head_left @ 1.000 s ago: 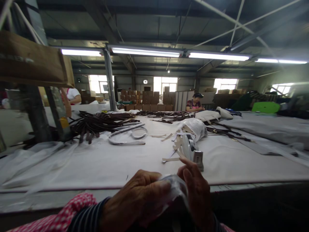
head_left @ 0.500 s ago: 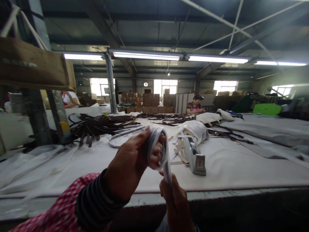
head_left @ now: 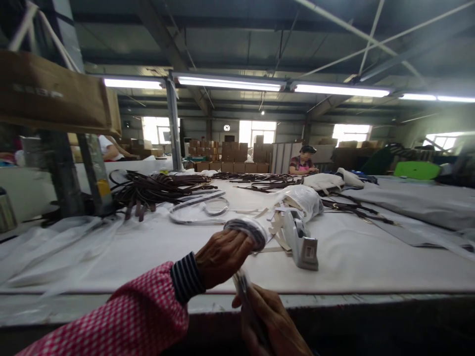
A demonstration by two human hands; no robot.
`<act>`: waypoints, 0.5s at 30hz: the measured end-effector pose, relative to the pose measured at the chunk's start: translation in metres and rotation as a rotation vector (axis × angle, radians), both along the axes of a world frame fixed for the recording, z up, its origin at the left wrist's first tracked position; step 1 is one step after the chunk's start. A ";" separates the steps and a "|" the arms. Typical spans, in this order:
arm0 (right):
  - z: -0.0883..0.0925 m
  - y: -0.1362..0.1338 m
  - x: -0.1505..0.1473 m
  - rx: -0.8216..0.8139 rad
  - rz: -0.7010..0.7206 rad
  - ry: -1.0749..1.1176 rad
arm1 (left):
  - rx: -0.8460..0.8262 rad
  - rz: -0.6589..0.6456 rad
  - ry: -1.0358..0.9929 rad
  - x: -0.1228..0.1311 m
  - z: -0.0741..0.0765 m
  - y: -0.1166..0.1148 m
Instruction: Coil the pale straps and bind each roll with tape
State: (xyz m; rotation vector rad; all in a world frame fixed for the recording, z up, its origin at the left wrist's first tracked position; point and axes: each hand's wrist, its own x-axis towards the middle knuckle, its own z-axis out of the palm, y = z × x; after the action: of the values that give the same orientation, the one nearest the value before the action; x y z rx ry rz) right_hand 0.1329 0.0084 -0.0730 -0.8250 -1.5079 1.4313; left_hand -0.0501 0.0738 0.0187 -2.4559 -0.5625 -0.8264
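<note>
A grey strap in clear plastic film (head_left: 249, 227) is wound in a coil around the fingers of my left hand (head_left: 222, 254), which is held over the white table, back upward. Below it, my right hand (head_left: 276, 316) closes on the trailing length of the same strap, near the table's front edge. Past the coil, another part of a film-covered strap (head_left: 177, 217) lies in loops on the table; whether it joins the coil is hidden. A grey tape dispenser (head_left: 302, 244) stands to the right of my hands.
Dark brown straps (head_left: 156, 190) are heaped at the left. A clear plastic bag (head_left: 302, 198) and pale scraps (head_left: 280, 230) lie behind the dispenser. Straps with metal clips (head_left: 359, 210) lie at the right. A person (head_left: 303, 162) sits across the table. A brown bag (head_left: 55, 94) hangs at upper left.
My left hand has turned over, from fingers upward to back upward, and the coil has tipped with it. My right hand stays low, still gripping the strap.
</note>
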 end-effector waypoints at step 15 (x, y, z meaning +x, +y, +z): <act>0.041 0.013 0.033 0.314 -0.096 -0.449 | -0.810 0.071 0.089 -0.035 -0.009 -0.034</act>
State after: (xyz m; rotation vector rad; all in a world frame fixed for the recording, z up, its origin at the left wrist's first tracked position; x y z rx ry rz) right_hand 0.1656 0.0212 -0.0323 -1.0478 -1.9377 0.9393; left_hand -0.0850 0.0395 0.0095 -3.1363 -1.1117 -0.5054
